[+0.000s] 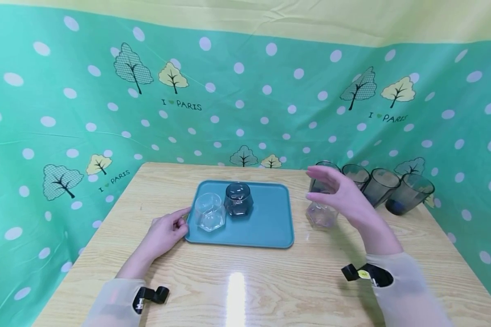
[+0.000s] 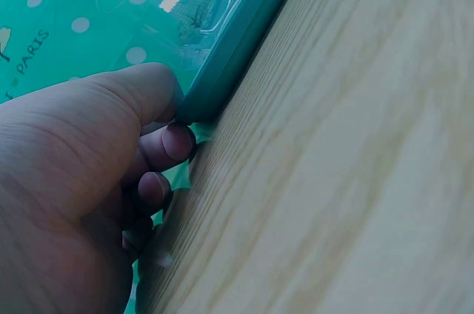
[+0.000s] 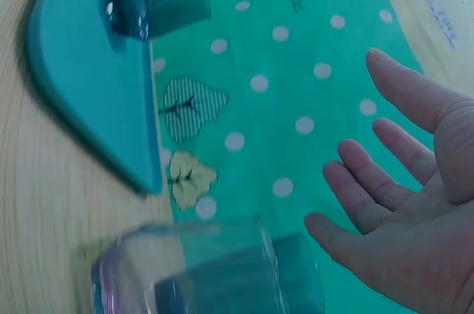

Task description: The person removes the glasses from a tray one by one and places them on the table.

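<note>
At the left side of a blue tray (image 1: 261, 227), my left hand (image 1: 167, 234) holds the rim near its front corner. In the left wrist view the thumb (image 2: 152, 92) lies against that corner and the other fingers are curled beneath it. A clear faceted glass (image 1: 210, 218) and a dark grey faceted glass (image 1: 239, 204) stand on the tray. My right hand (image 1: 343, 195) hovers with thumb and fingers spread, holding nothing. Below it on the table stands a clear, faintly purple glass (image 1: 322, 218), partly covered by the hand in the head view.
Several tall smoky glasses, among them one at the right end (image 1: 409, 195), stand in a row at the table's back right. The wooden table (image 1: 270, 281) ends at a green dotted cloth (image 1: 237, 122) hanging behind and along the sides.
</note>
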Action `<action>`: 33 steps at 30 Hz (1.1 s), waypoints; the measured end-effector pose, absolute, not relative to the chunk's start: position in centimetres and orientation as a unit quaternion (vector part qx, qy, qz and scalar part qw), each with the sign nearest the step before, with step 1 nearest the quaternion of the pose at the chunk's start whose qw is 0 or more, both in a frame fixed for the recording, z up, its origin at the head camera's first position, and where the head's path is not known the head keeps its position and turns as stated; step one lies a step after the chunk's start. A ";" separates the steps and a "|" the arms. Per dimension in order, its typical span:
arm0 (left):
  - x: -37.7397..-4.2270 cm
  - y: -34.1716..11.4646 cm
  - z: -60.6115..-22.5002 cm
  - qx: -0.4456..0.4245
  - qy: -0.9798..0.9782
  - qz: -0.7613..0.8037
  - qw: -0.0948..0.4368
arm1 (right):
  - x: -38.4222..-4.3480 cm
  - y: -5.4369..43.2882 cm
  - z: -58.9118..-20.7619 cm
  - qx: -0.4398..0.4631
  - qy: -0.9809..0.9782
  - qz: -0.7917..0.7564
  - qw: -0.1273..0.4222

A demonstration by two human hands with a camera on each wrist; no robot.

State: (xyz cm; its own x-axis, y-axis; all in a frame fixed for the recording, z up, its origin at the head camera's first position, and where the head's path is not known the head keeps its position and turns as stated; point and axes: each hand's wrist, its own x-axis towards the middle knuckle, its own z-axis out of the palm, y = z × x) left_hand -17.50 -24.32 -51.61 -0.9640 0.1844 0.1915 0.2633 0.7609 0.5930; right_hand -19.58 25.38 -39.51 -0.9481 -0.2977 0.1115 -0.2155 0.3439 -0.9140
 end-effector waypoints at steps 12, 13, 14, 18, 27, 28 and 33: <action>-17.4 -24.2 -51.5 -0.111 -0.937 -0.327 0.051 | -20.3 20.0 -39.3 -0.196 0.782 -0.588 0.068; -17.4 -24.2 -51.5 -0.111 -0.937 -0.327 0.051 | -20.4 19.6 -39.3 -0.195 0.778 -0.593 0.074; -17.4 -24.2 -51.5 -0.111 -0.937 -0.327 0.052 | -20.4 19.2 -39.3 -0.197 0.773 -0.598 0.078; -17.3 -24.2 -51.4 -0.111 -0.937 -0.327 0.054 | -20.7 17.5 -39.5 -0.198 0.762 -0.610 0.090; -17.4 -24.2 -51.3 -0.112 -0.936 -0.328 0.055 | -22.1 14.7 -40.6 -0.223 0.752 -0.614 0.094; -17.4 -24.1 -51.3 -0.113 -0.937 -0.327 0.056 | -22.2 14.4 -40.7 -0.223 0.750 -0.616 0.095; -17.4 -24.1 -51.5 -0.113 -0.938 -0.323 0.055 | -22.9 13.2 -41.5 -0.218 0.747 -0.620 0.100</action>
